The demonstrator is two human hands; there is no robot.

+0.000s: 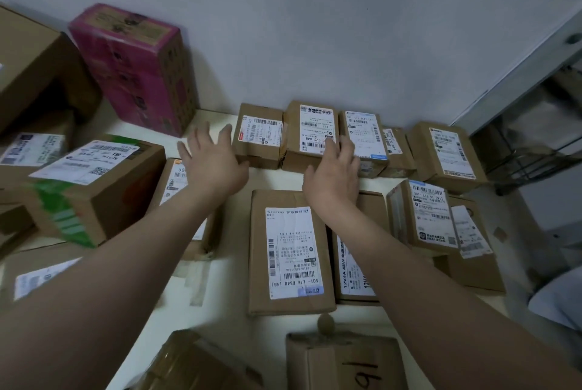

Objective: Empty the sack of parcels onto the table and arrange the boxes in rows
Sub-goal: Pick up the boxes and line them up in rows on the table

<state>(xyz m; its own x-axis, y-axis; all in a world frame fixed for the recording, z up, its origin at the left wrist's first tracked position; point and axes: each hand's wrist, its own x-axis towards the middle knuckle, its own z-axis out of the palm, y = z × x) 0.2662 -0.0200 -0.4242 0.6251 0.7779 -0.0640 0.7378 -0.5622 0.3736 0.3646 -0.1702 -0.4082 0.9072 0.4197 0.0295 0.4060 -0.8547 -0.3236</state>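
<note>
Small boxes [259, 137] stand in a row against the wall [315, 27] at the centre of the frame, on the white bench [233, 279]. The left hand [214, 166] is spread open and holds nothing, just left of the row's end. The right hand [333, 178], with loose fingers, touches the top of the second box [310, 128]. Longer boxes [289, 251] lie in a nearer row. A pink box [138, 68] stands at the upper left.
</note>
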